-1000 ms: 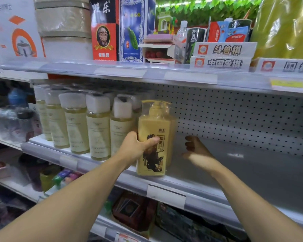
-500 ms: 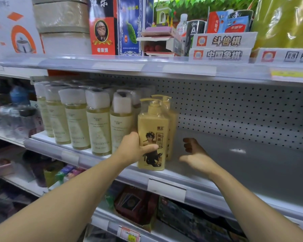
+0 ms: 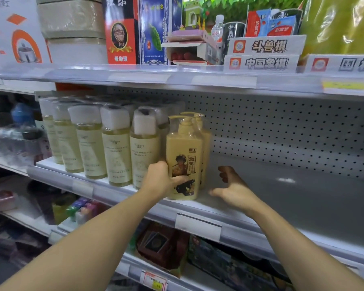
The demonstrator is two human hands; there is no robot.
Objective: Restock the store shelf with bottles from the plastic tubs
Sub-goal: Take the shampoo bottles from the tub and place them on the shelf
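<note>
Gripping the yellow pump bottle point(image 3: 184, 162) on the shelf point(image 3: 198, 208), left hand point(image 3: 162, 181); right hand point(image 3: 235, 190) seemingly loose, holding nothing.

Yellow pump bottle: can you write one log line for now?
left hand grips yellow pump bottle | bottle upright on shelf | right hand open, beside it

- The shelf point(image 3: 303, 198) is bare from the yellow pump bottle point(image 3: 184, 162) to its right edge, so a hand fits there.
- Pale bottles point(image 3: 116, 152) fill the left part up to the front edge.
- The upper shelf point(image 3: 177, 77) hangs low overhead.
- Another pump bottle seems to stand right behind the yellow one.
</note>
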